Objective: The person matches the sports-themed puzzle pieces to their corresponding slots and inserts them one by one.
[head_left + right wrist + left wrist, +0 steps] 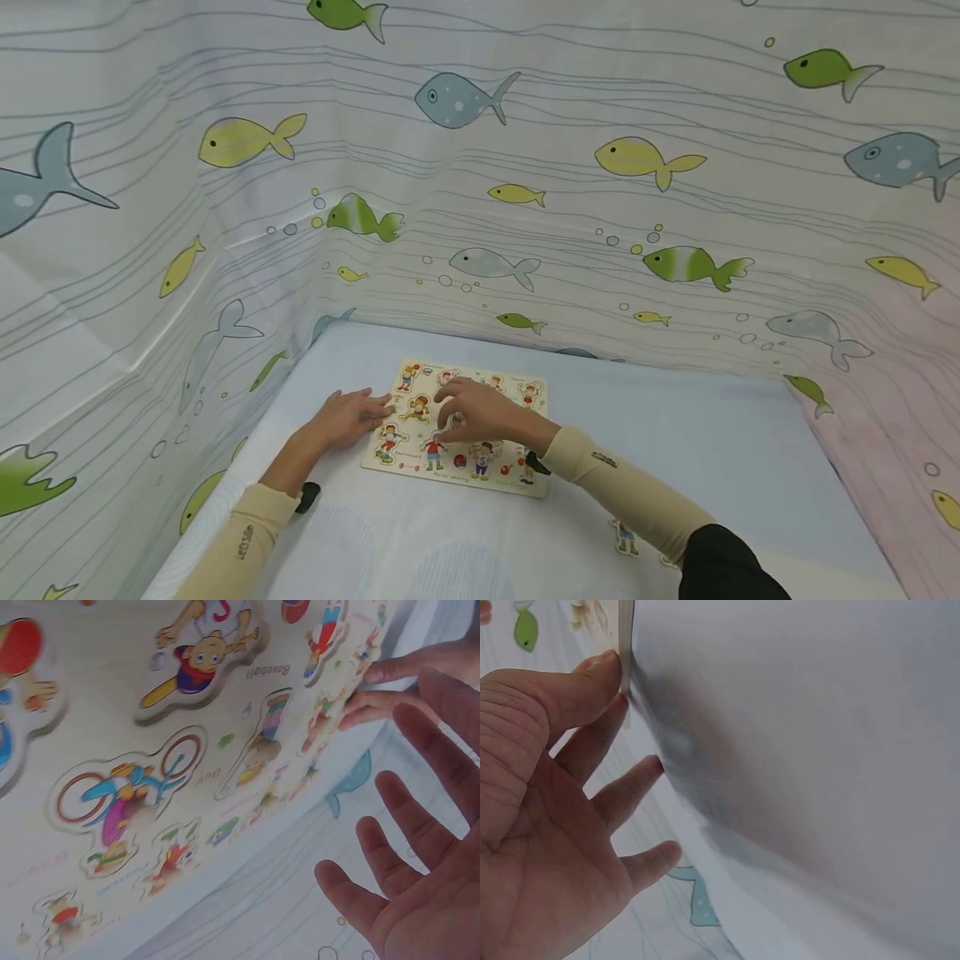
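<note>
Puzzle board [457, 425] lies on my pale blue counter [675, 433], fish-print curtain [525, 167] beyond at 12 o'clock. My left hand [347, 417] rests relaxed, fingertips on its 9 o'clock edge; my right hand [480, 410] hovers released, which only the wrist view shows.

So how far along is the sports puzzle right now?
Most figure pieces already sit in the puzzle board. The left hand steadies its edge while the right hand hovers open over the middle. One loose figure piece lies on the table, unplaced.

Bright, even light; soft shadows; wrist views blurry close-up.
</note>
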The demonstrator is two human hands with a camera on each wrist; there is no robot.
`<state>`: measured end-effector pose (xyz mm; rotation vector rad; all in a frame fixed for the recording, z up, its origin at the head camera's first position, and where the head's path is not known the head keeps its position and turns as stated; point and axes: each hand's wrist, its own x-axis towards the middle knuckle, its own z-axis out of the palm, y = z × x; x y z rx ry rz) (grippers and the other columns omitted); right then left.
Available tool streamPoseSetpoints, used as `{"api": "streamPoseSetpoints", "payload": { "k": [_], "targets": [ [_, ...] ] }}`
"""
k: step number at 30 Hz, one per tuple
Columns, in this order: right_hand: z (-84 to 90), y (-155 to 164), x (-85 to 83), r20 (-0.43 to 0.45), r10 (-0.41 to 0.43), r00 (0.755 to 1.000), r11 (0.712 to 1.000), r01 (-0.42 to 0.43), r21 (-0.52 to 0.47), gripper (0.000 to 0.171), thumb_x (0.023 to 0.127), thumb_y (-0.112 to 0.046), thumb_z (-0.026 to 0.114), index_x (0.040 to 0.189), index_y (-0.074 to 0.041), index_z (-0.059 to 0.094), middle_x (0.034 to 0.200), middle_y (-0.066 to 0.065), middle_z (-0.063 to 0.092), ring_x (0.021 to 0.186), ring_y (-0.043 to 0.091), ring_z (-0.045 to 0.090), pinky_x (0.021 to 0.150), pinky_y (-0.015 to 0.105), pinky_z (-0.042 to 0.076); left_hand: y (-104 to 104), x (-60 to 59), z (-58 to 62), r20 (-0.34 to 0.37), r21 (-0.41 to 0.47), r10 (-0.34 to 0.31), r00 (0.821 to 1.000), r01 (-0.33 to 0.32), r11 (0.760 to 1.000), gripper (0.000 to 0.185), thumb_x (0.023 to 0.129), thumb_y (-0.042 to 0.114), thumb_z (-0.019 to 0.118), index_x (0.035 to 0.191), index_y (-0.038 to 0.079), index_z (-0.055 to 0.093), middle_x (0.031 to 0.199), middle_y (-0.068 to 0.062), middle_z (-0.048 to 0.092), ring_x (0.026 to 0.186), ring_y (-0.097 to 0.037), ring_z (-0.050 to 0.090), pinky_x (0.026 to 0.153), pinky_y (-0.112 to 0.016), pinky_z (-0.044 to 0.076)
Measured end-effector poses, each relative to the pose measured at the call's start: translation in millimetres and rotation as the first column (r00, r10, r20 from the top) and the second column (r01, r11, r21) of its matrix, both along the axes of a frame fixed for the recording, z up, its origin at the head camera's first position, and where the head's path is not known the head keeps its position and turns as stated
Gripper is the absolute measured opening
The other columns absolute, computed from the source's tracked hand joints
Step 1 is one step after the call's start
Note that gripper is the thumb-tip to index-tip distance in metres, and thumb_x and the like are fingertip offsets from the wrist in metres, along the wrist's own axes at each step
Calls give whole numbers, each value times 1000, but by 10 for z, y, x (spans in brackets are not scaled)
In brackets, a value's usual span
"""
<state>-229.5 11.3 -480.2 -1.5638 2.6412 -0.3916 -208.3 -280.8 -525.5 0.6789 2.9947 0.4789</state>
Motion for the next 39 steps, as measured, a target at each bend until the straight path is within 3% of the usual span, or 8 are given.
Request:
{"api": "streamPoseSetpoints", "payload": {
  "k": [10,17,31,39],
  "targets": [
    [92,335,89,-16,-5,1000,1000,5,-1,20,88,-40,74,99,-23,78,131,3,60,137,24,40,112,39,33,5,4,-17,-5,4,6,1000,-6,1000,33,92,17,69,125,11,69,138,-7,58,131,-48,44,99,-78,22],
    [157,502,146,-3,-42,999,999,42,-15,17,87,-40,75,96,-26,77,132,-1,59,134,19,41,109,41,37,-3,6,-20,4,-12,7,1000,-7,1000,34,93,17,68,126,12,68,139,-6,57,131,-47,43,99,-78,22],
    [272,829,299,-12,-53,999,997,52,-64,18,86,-37,77,97,-22,78,132,-2,57,136,25,40,108,47,38,10,-7,-35,3,-21,5,1000,-5,1000,33,93,19,68,126,13,69,140,-5,56,132,-45,43,99,-77,23],
    [259,1035,320,-8,-70,998,996,69,-61,19,87,-38,76,99,-24,77,130,-4,58,132,20,42,107,44,40,-9,-16,-62,0,-10,14,1000,-14,1000,33,92,19,69,124,13,70,139,-4,57,132,-46,44,99,-77,22]
  ]
}}
